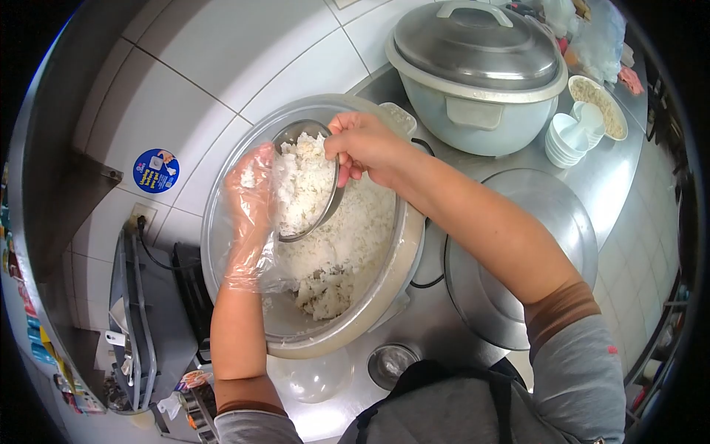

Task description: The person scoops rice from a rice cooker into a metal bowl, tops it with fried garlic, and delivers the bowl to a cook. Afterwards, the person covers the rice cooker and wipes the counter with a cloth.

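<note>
My right hand [364, 150] pinches the far right rim of a metal bowl [333, 196] heaped with cooked white rice [305, 185]. The bowl is tilted above a large oval rice cooker pot [214, 237], which has more loose rice [359, 237] inside. My left hand [250, 196], in a clear plastic glove, is at the bowl's left side, its fingers curled with a clump of rice showing at them. The glove's loose film covers part of the bowl's left edge.
A big lidded rice cooker [477, 81] stands at the back right, beside stacked white cups [568, 140] and a dish of grain [595, 103]. A round metal lid [529, 251] lies at right. Nearer me are a small metal bowl [393, 365] and a clear dome [310, 376].
</note>
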The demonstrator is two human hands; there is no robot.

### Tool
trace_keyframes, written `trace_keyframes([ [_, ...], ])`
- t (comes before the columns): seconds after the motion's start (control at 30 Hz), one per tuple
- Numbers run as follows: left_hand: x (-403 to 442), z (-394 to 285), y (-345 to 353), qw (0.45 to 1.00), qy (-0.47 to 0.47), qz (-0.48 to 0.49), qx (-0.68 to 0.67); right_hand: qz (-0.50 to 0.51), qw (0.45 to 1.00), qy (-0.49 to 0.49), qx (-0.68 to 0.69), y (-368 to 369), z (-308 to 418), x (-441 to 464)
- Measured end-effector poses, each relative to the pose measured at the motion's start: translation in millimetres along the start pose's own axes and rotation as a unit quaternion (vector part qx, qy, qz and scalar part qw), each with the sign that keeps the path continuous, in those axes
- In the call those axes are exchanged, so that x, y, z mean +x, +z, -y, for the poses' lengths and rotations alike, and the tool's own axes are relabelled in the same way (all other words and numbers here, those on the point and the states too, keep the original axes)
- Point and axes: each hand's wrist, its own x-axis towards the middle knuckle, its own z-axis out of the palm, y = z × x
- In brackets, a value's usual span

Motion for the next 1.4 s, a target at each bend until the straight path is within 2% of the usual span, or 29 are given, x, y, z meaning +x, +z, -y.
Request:
trace_keyframes([
  [0.07,-4.1,-20.4,0.8,0.991,-0.112,-0.040,0.058,-0.003,1.000,0.004,-0.004,0.9,0.7,-0.3],
  [0.17,-2.3,-10.0,3.5,0.989,-0.128,-0.057,0.039,-0.006,1.000,0.005,-0.009,0.5,-0.1,0.7],
  [0.27,6.6,50.2,8.7,0.997,0.003,-0.028,-0.075,-0.012,1.000,0.007,-0.009,0.8,-0.1,1.4],
  [0.37,-3.2,-15.5,-3.3,0.995,0.017,0.096,0.004,-0.012,1.000,0.007,-0.011,0.7,0.4,0.8],
  [0.47,0.9,-0.1,8.5,0.992,0.044,0.088,-0.078,-0.011,1.000,0.010,-0.017,1.1,1.4,-1.0],
  [0.57,0.3,4.9,15.2,0.984,0.054,0.120,-0.118,-0.012,0.999,0.016,-0.031,2.1,2.8,-2.7],
  [0.67,-1.0,-8.5,16.1,0.986,0.078,0.143,-0.032,-0.015,0.999,0.020,-0.039,1.9,1.7,-1.3],
  [0.7,2.5,-10.6,9.5,0.983,0.031,0.176,-0.033,-0.016,0.999,0.021,-0.041,1.5,1.0,-0.2],
  [0.8,-4.4,-38.5,-11.0,0.966,-0.057,0.204,-0.148,-0.022,0.999,0.020,-0.023,1.0,0.2,1.5],
  [0.93,0.1,-22.1,-37.8,0.984,0.050,0.170,-0.020,-0.030,0.999,0.018,0.003,0.9,1.1,1.2],
  [1.07,-4.7,-22.1,-33.8,0.975,-0.069,0.180,-0.113,-0.023,1.000,0.014,0.015,-0.7,0.5,2.8],
  [1.2,-4.7,-20.8,-6.7,0.983,0.011,0.171,-0.072,0.006,1.000,0.007,0.007,-3.0,0.7,2.7],
  [1.33,-1.7,-20.5,3.0,0.989,0.036,0.146,0.008,0.009,1.000,0.008,0.010,-1.9,0.2,1.0],
  [1.4,1.6,-10.5,-2.2,0.981,0.038,0.188,-0.043,0.003,1.000,0.000,0.009,-2.0,-0.7,2.3],
])
